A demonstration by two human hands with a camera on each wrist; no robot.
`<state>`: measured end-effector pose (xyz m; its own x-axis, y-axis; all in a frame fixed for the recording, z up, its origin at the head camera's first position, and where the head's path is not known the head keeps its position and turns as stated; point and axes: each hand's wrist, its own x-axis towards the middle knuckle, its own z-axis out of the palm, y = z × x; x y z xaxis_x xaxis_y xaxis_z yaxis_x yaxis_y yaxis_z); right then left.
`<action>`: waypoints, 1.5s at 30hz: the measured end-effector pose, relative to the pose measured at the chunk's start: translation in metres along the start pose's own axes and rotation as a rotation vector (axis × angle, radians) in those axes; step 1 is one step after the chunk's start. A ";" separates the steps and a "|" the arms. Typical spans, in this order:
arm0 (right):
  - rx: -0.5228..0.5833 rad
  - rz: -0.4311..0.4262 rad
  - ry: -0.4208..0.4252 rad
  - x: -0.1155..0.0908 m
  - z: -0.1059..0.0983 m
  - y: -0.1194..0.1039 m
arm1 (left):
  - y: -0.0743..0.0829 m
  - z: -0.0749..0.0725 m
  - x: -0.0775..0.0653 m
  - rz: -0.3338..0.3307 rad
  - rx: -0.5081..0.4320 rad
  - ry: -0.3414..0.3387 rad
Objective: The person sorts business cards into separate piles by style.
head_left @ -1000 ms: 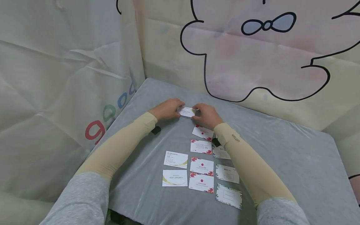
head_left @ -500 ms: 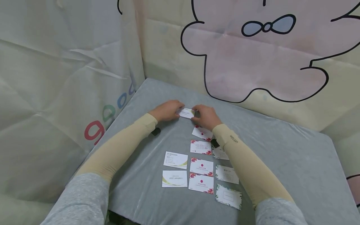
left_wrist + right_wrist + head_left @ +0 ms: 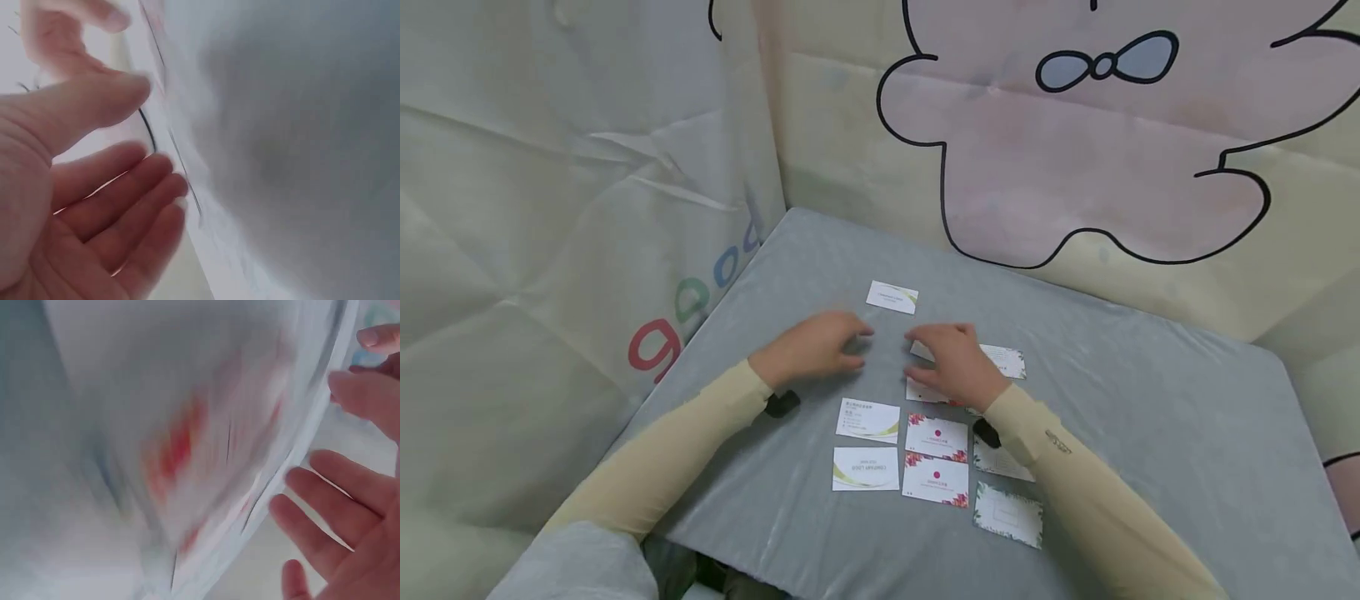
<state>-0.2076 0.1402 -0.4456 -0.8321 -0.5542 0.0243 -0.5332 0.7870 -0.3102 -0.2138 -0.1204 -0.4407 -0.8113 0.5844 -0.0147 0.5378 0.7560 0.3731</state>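
Observation:
My left hand (image 3: 817, 345) is raised over the cloth with its fingers apart and nothing between them; the left wrist view shows the same bare palm. Opposite it my right hand (image 3: 957, 360), also holding nothing, hovers over red-flowered cards and partly hides them. Beyond both hands lies a white business card with a yellow-green curve (image 3: 892, 297), which neither hand touches. In the right wrist view a red-flowered card (image 3: 181, 447) shows blurred below the loosely spread fingers.
Nearer me lie two yellow-curved cards, one the COMPANY LOGO card (image 3: 865, 469), beside red-flowered cards (image 3: 936, 479) and green-leaf cards (image 3: 1008, 515) in columns. A grey cloth (image 3: 1150, 417) covers the table. Printed fabric walls (image 3: 1097, 192) stand behind and at the left.
Both hands have let go of the far yellow-curved card and drawn back toward me. The left hand has also shifted left. That card stays lying at the back.

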 end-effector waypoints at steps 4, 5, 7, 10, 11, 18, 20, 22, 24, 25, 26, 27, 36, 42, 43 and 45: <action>-0.048 -0.109 -0.015 -0.035 0.010 -0.025 | 0.025 0.009 -0.037 0.044 -0.009 -0.056; -0.062 -0.125 -0.007 -0.040 0.013 -0.030 | 0.029 0.011 -0.044 0.046 -0.012 -0.057; -0.076 -0.142 0.007 -0.048 0.017 -0.037 | 0.036 0.014 -0.053 0.046 -0.020 -0.048; -0.095 -0.148 0.011 -0.056 0.023 -0.045 | 0.041 0.018 -0.063 0.045 -0.026 -0.034; -0.106 -0.144 0.003 -0.058 0.024 -0.046 | 0.042 0.020 -0.066 0.045 -0.024 -0.037; -0.127 -0.141 0.003 -0.066 0.027 -0.047 | 0.049 0.029 -0.075 0.057 0.014 -0.020; -0.113 -0.136 0.012 -0.066 0.026 -0.047 | 0.049 0.030 -0.074 0.062 0.020 -0.003; -0.091 -0.130 0.013 -0.066 0.026 -0.047 | 0.049 0.030 -0.074 0.063 0.032 0.002; -0.072 -0.125 0.009 -0.066 0.025 -0.046 | 0.048 0.030 -0.074 0.064 0.040 -0.002; -0.064 -0.120 0.005 -0.066 0.026 -0.046 | 0.048 0.030 -0.074 0.064 0.038 -0.004; -0.057 -0.115 0.001 -0.067 0.026 -0.046 | 0.047 0.031 -0.075 0.063 0.035 -0.006; -0.051 -0.109 -0.003 -0.068 0.026 -0.045 | 0.047 0.031 -0.075 0.061 0.026 -0.005; -0.046 -0.098 0.068 -0.057 0.018 -0.035 | 0.040 0.018 -0.062 0.059 -0.004 0.048; -0.011 -0.010 0.053 -0.021 0.002 -0.017 | 0.020 0.003 -0.021 0.048 0.032 0.044; -0.003 -0.001 0.054 -0.014 -0.001 -0.014 | 0.015 0.001 -0.012 0.043 0.039 0.044; -0.006 0.022 0.055 0.002 -0.004 -0.006 | 0.007 -0.002 0.005 0.034 0.042 0.042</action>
<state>-0.2066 0.1358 -0.4398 -0.8504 -0.5214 0.0699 -0.5159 0.8004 -0.3054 -0.2147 -0.1127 -0.4363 -0.8009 0.5977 0.0366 0.5736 0.7481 0.3337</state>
